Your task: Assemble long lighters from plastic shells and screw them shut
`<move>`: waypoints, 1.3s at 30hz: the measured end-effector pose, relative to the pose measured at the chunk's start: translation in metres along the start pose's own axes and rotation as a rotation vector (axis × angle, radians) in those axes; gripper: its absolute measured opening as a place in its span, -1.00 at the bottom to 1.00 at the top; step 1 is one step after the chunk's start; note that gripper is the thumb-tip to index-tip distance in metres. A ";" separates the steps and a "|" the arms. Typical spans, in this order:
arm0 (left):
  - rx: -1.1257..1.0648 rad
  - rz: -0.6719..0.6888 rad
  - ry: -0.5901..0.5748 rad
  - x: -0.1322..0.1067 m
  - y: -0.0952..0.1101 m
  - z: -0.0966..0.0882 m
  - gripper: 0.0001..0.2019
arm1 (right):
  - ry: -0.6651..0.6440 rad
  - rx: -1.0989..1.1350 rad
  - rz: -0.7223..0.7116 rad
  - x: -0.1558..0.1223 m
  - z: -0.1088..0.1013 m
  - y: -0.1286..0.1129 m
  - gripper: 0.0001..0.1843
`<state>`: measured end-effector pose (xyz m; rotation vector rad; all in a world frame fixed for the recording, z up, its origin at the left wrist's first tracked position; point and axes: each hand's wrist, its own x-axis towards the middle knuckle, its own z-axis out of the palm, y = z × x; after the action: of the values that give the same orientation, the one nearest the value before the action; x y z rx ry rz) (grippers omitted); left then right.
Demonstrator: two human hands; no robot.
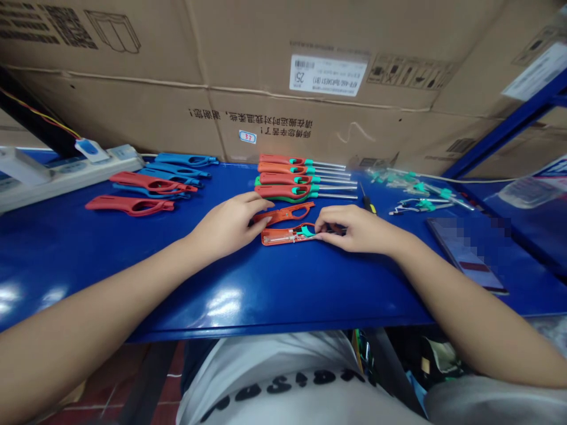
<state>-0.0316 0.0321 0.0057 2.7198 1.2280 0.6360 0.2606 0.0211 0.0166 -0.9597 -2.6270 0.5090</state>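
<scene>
My left hand [237, 221] pinches the rear end of an empty-looking orange lighter shell half [287, 213] between thumb and fingers. Just below it on the blue table lies the other orange lighter half [278, 237], open side up, with a clear inner part and a green trigger [305, 231] inside. At the front end of that half, my right hand [345, 229] is closed in a pinch, and its fingers hide what lies there. Several red and orange gas lighters [283, 192] with green triggers and metal tubes are stacked just beyond my hands.
Blue and red lighter shells [128, 205] lie at the left near a white power strip [26, 192]. At the right are clear-and-green inner parts [420, 189], a screwdriver [368, 203] and a flat dark object [465, 257]. A cardboard wall [248, 77] closes the back of the table [212, 295].
</scene>
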 end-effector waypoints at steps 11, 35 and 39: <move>-0.206 0.294 -0.168 -0.009 0.030 0.010 -0.68 | -0.012 0.029 -0.037 0.001 0.001 -0.005 -0.90; -0.202 0.343 -0.191 -0.010 0.025 0.013 -0.56 | 0.024 0.076 0.065 0.004 0.008 -0.012 -0.91; -0.207 0.347 -0.187 -0.010 0.025 0.014 -0.54 | 0.006 0.115 0.062 0.004 0.005 -0.011 -0.90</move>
<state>-0.0142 0.0090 -0.0037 2.7565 0.6174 0.4900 0.2501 0.0148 0.0173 -1.0063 -2.5385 0.6632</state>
